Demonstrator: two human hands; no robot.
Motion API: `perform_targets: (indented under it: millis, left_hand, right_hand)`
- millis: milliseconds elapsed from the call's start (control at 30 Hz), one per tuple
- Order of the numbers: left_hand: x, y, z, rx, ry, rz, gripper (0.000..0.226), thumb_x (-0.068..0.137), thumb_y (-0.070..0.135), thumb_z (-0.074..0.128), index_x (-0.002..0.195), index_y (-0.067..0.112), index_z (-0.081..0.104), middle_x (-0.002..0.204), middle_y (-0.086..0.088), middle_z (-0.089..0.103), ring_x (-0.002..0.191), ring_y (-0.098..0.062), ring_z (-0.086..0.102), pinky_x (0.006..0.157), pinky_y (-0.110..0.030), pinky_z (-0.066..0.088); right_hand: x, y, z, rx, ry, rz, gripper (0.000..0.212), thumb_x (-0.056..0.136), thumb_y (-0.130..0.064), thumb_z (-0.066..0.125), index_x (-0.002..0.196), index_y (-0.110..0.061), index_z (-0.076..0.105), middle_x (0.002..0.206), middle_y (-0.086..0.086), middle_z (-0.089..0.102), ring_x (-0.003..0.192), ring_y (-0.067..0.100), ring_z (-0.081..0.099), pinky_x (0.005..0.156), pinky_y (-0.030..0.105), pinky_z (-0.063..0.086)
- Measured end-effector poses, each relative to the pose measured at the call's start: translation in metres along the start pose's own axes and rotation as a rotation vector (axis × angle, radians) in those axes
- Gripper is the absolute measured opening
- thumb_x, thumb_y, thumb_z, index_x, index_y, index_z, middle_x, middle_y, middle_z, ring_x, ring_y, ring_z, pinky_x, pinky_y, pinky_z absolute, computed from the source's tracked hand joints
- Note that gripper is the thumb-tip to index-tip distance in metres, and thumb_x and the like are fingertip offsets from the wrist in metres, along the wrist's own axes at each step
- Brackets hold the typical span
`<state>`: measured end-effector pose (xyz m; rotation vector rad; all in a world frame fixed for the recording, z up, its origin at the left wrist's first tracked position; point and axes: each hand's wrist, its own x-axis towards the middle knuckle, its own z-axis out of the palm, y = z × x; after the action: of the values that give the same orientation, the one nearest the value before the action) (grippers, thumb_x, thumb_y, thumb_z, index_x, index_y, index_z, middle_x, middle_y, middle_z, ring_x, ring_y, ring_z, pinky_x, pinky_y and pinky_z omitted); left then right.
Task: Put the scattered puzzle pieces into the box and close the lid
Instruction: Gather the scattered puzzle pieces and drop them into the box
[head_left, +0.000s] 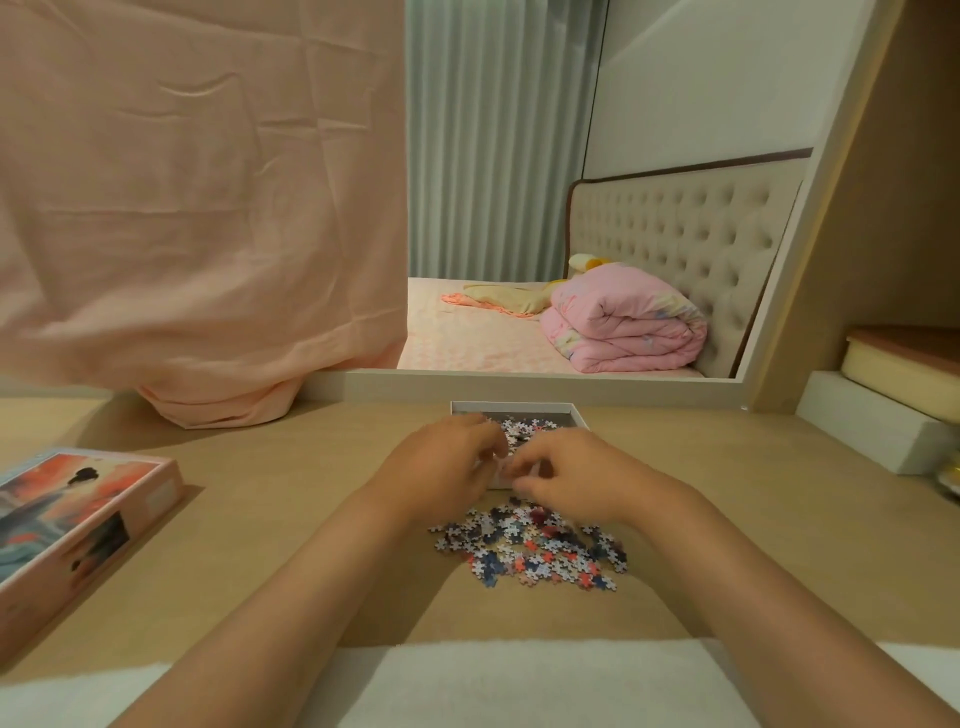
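A white open box (576, 413) sits at the table's far middle, with puzzle pieces inside it. My left hand (441, 462) and my right hand (566, 475) hover side by side over the box's near edge, fingers curled and blurred; what they hold cannot be made out. A heap of scattered puzzle pieces (535, 545), white, blue and red, lies on the table just in front of the box, partly under my right wrist. The pink box lid (78, 519), with a printed picture on top, rests at the left edge of the table.
A pink cloth (208, 208) hangs down onto the table at the back left. A mirror (571, 182) behind the box shows a bed. White blocks and a yellow container (904, 364) stand at the right. A white towel (519, 680) lies along the near edge.
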<state>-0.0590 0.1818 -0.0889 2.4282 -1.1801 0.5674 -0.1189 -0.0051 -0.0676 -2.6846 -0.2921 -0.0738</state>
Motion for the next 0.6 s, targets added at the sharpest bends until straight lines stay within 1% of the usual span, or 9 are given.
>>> perform_targets:
  millis: [67,167,200,267,333,400,467,533,600]
  left_hand:
    - [-0.006,0.006,0.002,0.001,-0.134,-0.041,0.019,0.093,0.03,0.053,0.107,0.028,0.066,0.103,0.008,0.059,0.095,-0.017,0.058,0.074,-0.033,0.049]
    - [-0.021,0.008,0.014,0.035,-0.385,-0.09,0.038,0.094,0.041,0.051,0.131,0.031,0.057,0.131,0.005,0.051,0.121,-0.018,0.048,0.098,-0.04,0.045]
    - [-0.026,0.009,0.016,0.005,-0.45,-0.112,0.045,0.095,0.043,0.05,0.138,0.031,0.051,0.139,0.005,0.046,0.129,-0.017,0.041,0.106,-0.04,0.039]
    - [-0.031,0.01,0.019,-0.067,-0.49,-0.144,0.05,0.096,0.045,0.05,0.144,0.03,0.044,0.145,0.006,0.041,0.135,-0.015,0.033,0.112,-0.038,0.032]
    - [-0.031,0.011,0.016,-0.115,-0.43,-0.131,0.047,0.095,0.042,0.053,0.14,0.029,0.049,0.139,0.006,0.047,0.129,-0.014,0.039,0.108,-0.033,0.034]
    - [-0.029,0.011,0.012,-0.172,-0.355,-0.131,0.046,0.093,0.042,0.058,0.137,0.028,0.054,0.131,0.008,0.051,0.121,-0.012,0.047,0.098,-0.026,0.037]
    - [-0.029,0.01,0.01,-0.181,-0.342,-0.145,0.058,0.088,0.052,0.062,0.14,0.029,0.051,0.134,0.012,0.046,0.125,-0.009,0.042,0.101,-0.025,0.036]
    - [-0.03,0.01,0.01,-0.137,-0.42,-0.168,0.075,0.081,0.066,0.061,0.145,0.032,0.042,0.14,0.014,0.036,0.131,-0.006,0.031,0.11,-0.03,0.032]
    - [-0.031,0.012,0.013,-0.059,-0.485,-0.156,0.077,0.08,0.07,0.058,0.145,0.035,0.04,0.141,0.012,0.035,0.132,-0.009,0.026,0.112,-0.034,0.03]
  right_hand:
    - [-0.008,0.004,0.005,-0.067,-0.157,0.028,0.035,0.092,-0.035,0.061,0.127,-0.043,0.063,0.116,-0.019,0.066,0.097,0.004,0.061,0.09,0.031,0.052]
    - [-0.019,0.009,0.017,-0.125,-0.24,0.086,0.054,0.095,-0.04,0.059,0.146,-0.038,0.044,0.149,-0.017,0.047,0.131,0.01,0.048,0.111,0.036,0.039]
    - [-0.021,0.011,0.02,-0.135,-0.238,0.083,0.054,0.096,-0.039,0.058,0.148,-0.037,0.043,0.151,-0.017,0.044,0.135,0.011,0.045,0.114,0.036,0.036]
    - [-0.024,0.013,0.02,-0.101,-0.211,0.07,0.047,0.097,-0.034,0.057,0.143,-0.039,0.049,0.146,-0.017,0.051,0.131,0.01,0.049,0.112,0.036,0.038]
    - [-0.026,0.015,0.015,0.009,-0.182,0.09,0.038,0.096,-0.029,0.06,0.131,-0.044,0.06,0.133,-0.018,0.061,0.119,0.006,0.057,0.107,0.032,0.044]
    - [-0.028,0.02,0.008,0.076,-0.138,0.096,0.039,0.09,-0.035,0.067,0.126,-0.049,0.062,0.132,-0.019,0.061,0.119,0.004,0.056,0.107,0.034,0.044]
    - [-0.031,0.023,0.0,0.042,-0.122,0.128,0.055,0.081,-0.043,0.076,0.132,-0.046,0.057,0.142,-0.016,0.053,0.129,0.008,0.049,0.11,0.035,0.04]
    - [-0.037,0.024,-0.007,-0.093,-0.182,0.196,0.081,0.073,-0.054,0.08,0.145,-0.037,0.047,0.151,-0.009,0.039,0.14,0.014,0.037,0.114,0.036,0.035]
    - [-0.039,0.021,-0.008,-0.231,-0.272,0.25,0.099,0.067,-0.068,0.077,0.151,-0.034,0.036,0.152,-0.003,0.033,0.144,0.021,0.026,0.115,0.043,0.032]
